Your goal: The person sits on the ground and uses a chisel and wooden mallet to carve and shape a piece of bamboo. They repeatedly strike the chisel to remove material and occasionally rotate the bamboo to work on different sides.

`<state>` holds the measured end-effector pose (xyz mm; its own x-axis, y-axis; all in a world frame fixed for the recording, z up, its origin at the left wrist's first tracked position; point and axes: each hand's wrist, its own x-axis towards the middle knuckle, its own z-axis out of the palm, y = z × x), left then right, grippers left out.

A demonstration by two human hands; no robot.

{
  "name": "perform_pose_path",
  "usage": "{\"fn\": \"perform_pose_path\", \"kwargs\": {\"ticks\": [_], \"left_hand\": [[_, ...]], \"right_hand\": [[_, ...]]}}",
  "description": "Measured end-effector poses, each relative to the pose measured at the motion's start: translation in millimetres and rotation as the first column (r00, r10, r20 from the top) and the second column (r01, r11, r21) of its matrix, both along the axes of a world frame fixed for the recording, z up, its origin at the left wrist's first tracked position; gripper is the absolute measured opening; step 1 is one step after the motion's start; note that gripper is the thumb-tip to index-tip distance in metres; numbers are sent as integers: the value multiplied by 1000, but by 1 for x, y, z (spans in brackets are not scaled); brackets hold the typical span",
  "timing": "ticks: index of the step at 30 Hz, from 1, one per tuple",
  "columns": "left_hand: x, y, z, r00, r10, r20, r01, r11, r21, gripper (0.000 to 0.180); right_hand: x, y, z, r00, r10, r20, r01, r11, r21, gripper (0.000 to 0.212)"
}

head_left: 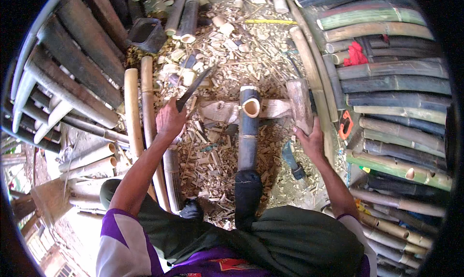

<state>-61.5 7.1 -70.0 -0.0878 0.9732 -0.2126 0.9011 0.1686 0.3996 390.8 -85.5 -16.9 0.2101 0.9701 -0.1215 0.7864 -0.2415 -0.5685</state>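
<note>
My left hand (170, 118) is closed round the handle of a machete, its dark blade (195, 88) pointing up and away to the right. In my right hand (311, 142) is a thick, rough wooden mallet (299, 103), gripped at its near end. Between the hands, a dark bamboo pole (248, 144) lies lengthwise across a pale wooden block (220, 111). An oval hole (251, 107) is cut in the pole near its far end. My dark-covered foot (247, 187) rests on or against the pole's near end. Neither tool touches the pole.
Wood chips (208, 165) cover the ground. Another blade (289, 156) lies near my right forearm, and an orange-handled saw (345, 125) farther right. Bamboo poles (396, 86) are stacked at right; more lean at left (79, 59). A dark bucket (146, 35) stands far left.
</note>
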Motion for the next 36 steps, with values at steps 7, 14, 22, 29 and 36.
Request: {"fn": "perform_pose_path", "kwargs": {"ticks": [7,14,22,29,36], "left_hand": [[17,-15,-1,993,-110,37,94,952,292,54],[144,-109,-14,737,86,671,114,962,-249,69],[158,-102,-34,647,177,742,213,892,-398,74],[132,-105,-27,726,-28,687,278,926,-256,74],[19,-146,28,957,260,-127,-277,951,-140,99]], "right_hand": [[7,-51,-40,841,-81,535,77,997,30,67],[-117,-3,22,999,-27,36,35,970,-241,48],[-55,-72,18,895,226,385,-3,865,-501,38],[-5,-122,-47,757,457,467,-24,735,-678,31],[19,-118,-77,742,521,422,-174,757,-629,23]]}}
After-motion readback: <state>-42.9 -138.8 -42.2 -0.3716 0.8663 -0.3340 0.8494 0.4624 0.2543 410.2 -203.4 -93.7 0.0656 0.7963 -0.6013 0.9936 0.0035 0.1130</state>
